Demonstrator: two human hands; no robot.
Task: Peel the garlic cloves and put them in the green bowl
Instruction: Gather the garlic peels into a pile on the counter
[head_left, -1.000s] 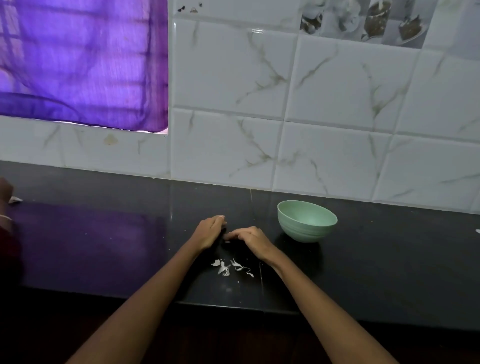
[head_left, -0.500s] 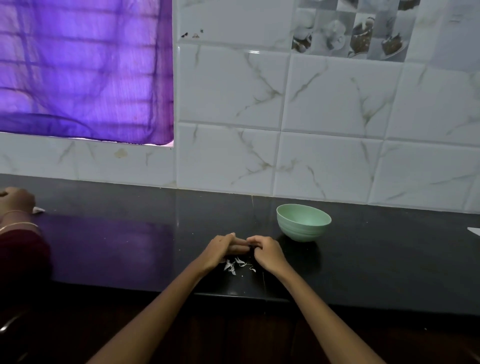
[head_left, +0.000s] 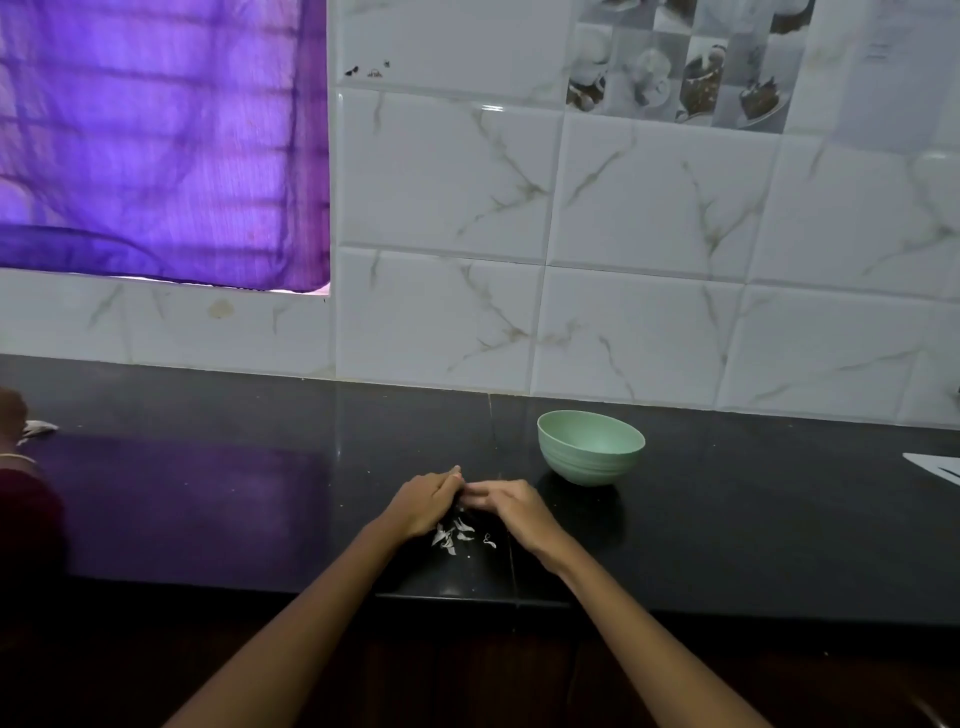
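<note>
Where the two hands meet at the lower centre of the frame, the left hand (head_left: 426, 501) and right hand (head_left: 511, 506) touch fingertip to fingertip with fingers curled; any garlic clove between them is hidden. White garlic skins (head_left: 460, 535) lie on the black counter (head_left: 208, 493) just below the fingers. The green bowl (head_left: 591, 447) stands near, up and right.

- Dim overall, with a cool, bluish cast.
- Lit mainly from 10 o'clock, through a purple curtain (head_left: 156, 140) glowing with daylight.
- Violet reflection on the glossy black counter (head_left: 208, 499) toward 9 o'clock.
- Small glare streak on the wall tiles (head_left: 447, 176) near 12 o'clock.
- Soft throughout, fine detail smeared.
- Deep shadow along 6 o'clock.
- Tile lines bowed at the edges from the wide lens.
</note>
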